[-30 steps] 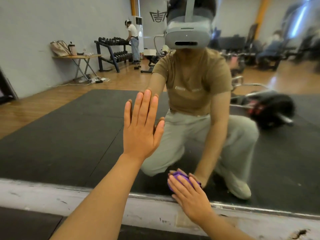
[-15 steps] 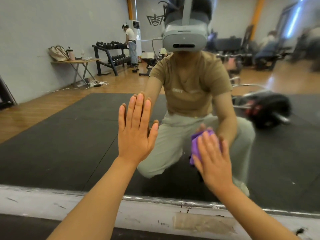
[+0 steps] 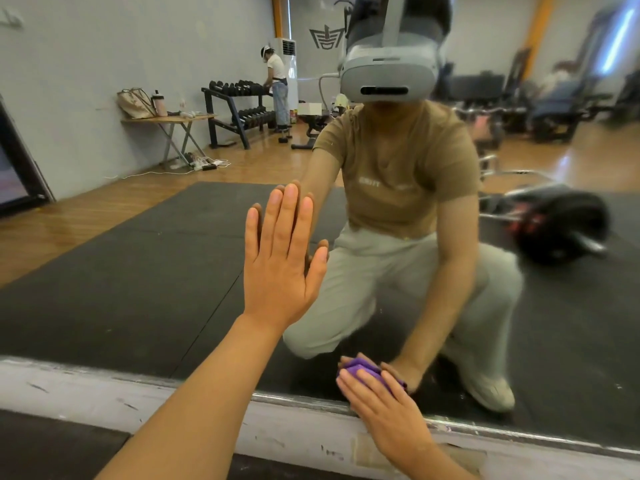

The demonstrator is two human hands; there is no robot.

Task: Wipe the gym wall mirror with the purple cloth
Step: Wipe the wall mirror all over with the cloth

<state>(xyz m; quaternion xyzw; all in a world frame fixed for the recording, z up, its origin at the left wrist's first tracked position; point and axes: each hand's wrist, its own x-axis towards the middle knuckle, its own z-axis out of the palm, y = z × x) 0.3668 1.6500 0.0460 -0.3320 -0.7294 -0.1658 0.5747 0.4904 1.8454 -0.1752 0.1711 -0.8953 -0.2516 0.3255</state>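
Observation:
The gym wall mirror (image 3: 114,271) fills most of the view and reflects a crouching person in a headset. My left hand (image 3: 282,261) lies flat on the glass with straight fingers pointing up. Low down, near the mirror's bottom edge, my right hand (image 3: 377,403) presses the bunched purple cloth (image 3: 360,370) against the glass with fairly straight fingers. Only the cloth's top part shows above my fingers.
A scuffed white ledge (image 3: 104,393) runs under the mirror's metal bottom strip, with dark floor below it. Reflected in the glass are a black mat, a barbell (image 3: 557,233), a dumbbell rack (image 3: 242,105), a folding table (image 3: 169,121) and another person far back.
My right hand swept the cloth up to mid-height half a second ago and has now come back down to the mirror's bottom edge. My left hand stayed flat on the glass.

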